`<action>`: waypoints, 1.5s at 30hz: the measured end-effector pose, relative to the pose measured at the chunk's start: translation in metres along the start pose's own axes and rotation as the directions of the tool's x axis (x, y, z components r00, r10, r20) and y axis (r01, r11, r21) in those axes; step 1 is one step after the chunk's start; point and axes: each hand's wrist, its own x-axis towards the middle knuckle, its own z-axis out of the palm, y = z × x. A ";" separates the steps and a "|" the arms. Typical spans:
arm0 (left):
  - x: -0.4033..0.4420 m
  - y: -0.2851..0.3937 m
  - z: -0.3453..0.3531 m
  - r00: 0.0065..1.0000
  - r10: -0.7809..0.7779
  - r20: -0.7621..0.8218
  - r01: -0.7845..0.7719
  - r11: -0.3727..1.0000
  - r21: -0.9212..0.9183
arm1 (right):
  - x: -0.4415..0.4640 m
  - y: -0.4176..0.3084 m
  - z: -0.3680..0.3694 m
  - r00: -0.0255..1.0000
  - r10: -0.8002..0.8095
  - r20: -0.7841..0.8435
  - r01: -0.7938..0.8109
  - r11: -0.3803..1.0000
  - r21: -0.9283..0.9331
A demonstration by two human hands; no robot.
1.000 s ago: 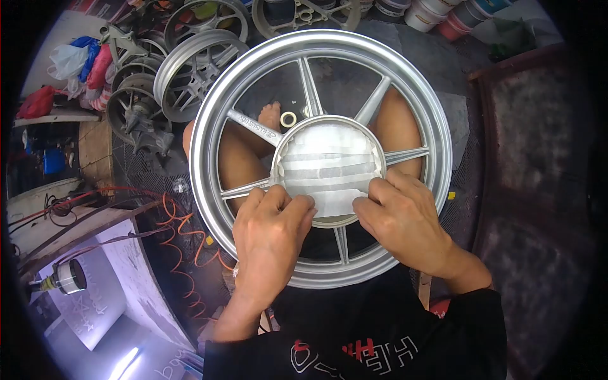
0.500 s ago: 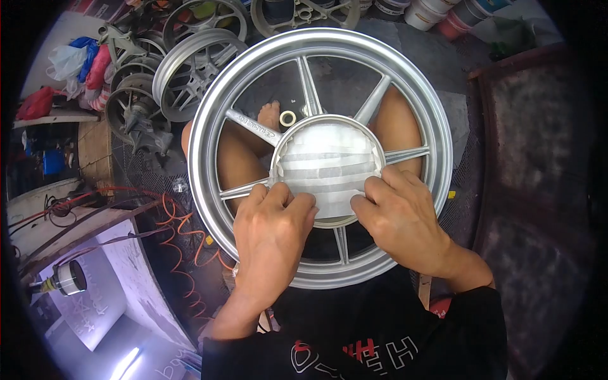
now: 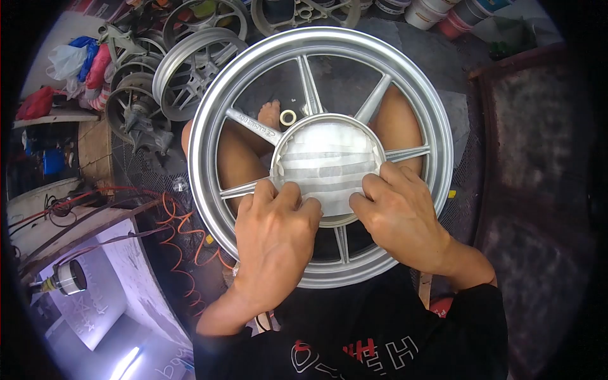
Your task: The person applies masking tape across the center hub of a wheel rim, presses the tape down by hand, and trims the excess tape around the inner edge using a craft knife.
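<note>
A silver motorcycle wheel rim point(image 3: 437, 149) lies over the person's bent legs. Overlapping strips of whitish masking tape point(image 3: 326, 166) cover most of its round hub opening. Along the lower edge of the hub, one tape strip point(image 3: 335, 205) stretches between both hands. Curled fingers of my left hand point(image 3: 275, 218) grip its left end at the hub's rim. On the opposite side, my right hand point(image 3: 399, 202) pinches the right end, thumb and forefinger low, knuckles on the hub's edge. Fingertips of both hands are mostly hidden. A roll of tape point(image 3: 288, 118) shows between the spokes, beyond the hub.
Several other wheels point(image 3: 190, 76) are stacked at upper left, near plastic bags point(image 3: 95, 63). Paint buckets point(image 3: 437, 16) stand at the back. An orange coiled hose point(image 3: 170, 244) hangs at left beside a lit lamp point(image 3: 126, 362). A dark panel point(image 3: 532, 158) stands at right.
My left hand has shifted slightly right and its fingers have re-curled along the strip's lower left. My right hand has moved only a little. The wheel stays nearly still.
</note>
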 end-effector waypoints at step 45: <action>-0.005 0.006 -0.012 0.993 0.021 0.113 -0.028 0.998 0.056 | -0.003 0.021 0.003 0.975 -0.209 0.082 0.203 0.976 0.080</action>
